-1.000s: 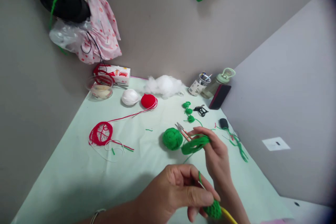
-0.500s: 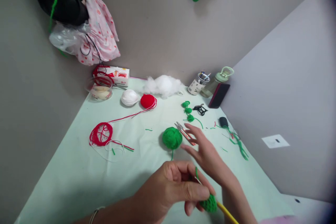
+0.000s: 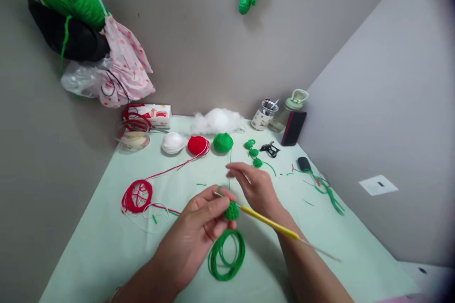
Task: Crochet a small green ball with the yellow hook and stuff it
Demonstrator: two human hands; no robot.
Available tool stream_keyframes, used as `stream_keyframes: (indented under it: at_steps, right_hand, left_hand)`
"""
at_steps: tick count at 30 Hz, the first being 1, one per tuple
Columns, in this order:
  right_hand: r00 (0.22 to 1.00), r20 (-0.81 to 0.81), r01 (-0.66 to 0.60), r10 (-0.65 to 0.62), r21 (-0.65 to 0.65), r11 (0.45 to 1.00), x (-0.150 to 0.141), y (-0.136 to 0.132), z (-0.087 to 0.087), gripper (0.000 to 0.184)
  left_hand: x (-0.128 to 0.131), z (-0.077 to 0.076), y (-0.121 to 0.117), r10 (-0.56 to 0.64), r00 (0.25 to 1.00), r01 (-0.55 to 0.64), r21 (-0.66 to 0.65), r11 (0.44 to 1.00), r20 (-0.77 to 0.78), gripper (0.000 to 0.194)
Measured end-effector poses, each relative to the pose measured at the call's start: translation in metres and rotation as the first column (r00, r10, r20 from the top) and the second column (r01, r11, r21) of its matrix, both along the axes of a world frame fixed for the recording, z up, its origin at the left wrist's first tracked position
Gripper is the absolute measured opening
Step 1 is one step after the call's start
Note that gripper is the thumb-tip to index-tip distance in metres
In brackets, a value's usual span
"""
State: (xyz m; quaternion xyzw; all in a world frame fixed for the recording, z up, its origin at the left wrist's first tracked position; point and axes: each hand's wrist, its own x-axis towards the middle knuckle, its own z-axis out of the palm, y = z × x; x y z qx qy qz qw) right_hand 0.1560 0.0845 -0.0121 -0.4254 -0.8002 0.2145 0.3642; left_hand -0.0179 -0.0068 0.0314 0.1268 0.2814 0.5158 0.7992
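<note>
head view | worn on head | faces forward and down | near, above table (image 3: 103,246)

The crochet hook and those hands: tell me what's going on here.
The left hand holds a small green crocheted piece with the yellow-handled crochet hook at it. The right hand is raised beside it, near the green strand. A loose green yarn coil lies on the table below.

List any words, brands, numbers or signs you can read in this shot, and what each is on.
None can be read with certainty.
White and red box: small red print and marks, too blurred.
Pen cup: dark marks on its label, too small.
</note>
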Motion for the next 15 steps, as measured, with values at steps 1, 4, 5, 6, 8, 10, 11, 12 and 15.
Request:
stream_keyframes:
  at_steps: [1,4,5,6,8,10,11,12,15]
  right_hand:
    - [0.993,-0.114,-0.024,0.014,-0.086,0.996,0.002,-0.014,0.005,0.02]
    - [0.912,-0.411,-0.14,0.003,-0.303,0.943,0.005,-0.05,0.013,0.029]
    - [0.877,-0.48,-0.194,0.009,-0.337,0.921,0.005,-0.058,0.014,0.039]
    - [0.845,-0.534,-0.238,0.019,-0.346,0.908,0.003,-0.064,0.013,0.041]
    - [0.799,-0.601,-0.261,0.012,-0.329,0.907,-0.001,-0.068,0.008,0.024]
    - [0.754,-0.656,-0.237,-0.034,-0.321,0.917,-0.006,-0.067,0.0,0.02]
    - [0.73,-0.681,-0.232,-0.058,-0.327,0.916,-0.008,-0.066,-0.004,0.021]
    - [0.705,-0.704,-0.231,-0.087,-0.343,0.91,-0.008,-0.065,-0.007,0.021]
    - [0.628,-0.761,-0.251,-0.164,-0.397,0.883,-0.008,-0.066,-0.014,0.024]
  left_hand:
    - [-0.001,-0.001,0.003,0.055,0.998,-0.056,-0.024,0.998,-0.008,0.023]
    - [-0.001,-0.008,0.009,0.145,0.988,-0.149,-0.095,0.984,-0.057,0.027]
    - [0.001,-0.011,0.011,0.137,0.988,-0.143,-0.107,0.984,-0.065,0.028]
    - [0.002,-0.015,0.012,0.119,0.991,-0.126,-0.111,0.986,-0.068,0.028]
    - [0.006,-0.022,0.012,0.079,0.994,-0.087,-0.1,0.991,-0.077,0.026]
    - [0.009,-0.027,0.012,0.064,0.992,-0.073,-0.078,0.994,-0.11,0.025]
    - [0.01,-0.029,0.012,0.064,0.989,-0.073,-0.064,0.995,-0.134,0.025]
    - [0.011,-0.029,0.011,0.062,0.985,-0.071,-0.049,0.996,-0.161,0.025]
    - [0.011,-0.027,0.01,0.04,0.967,-0.044,-0.011,0.999,-0.25,0.031]
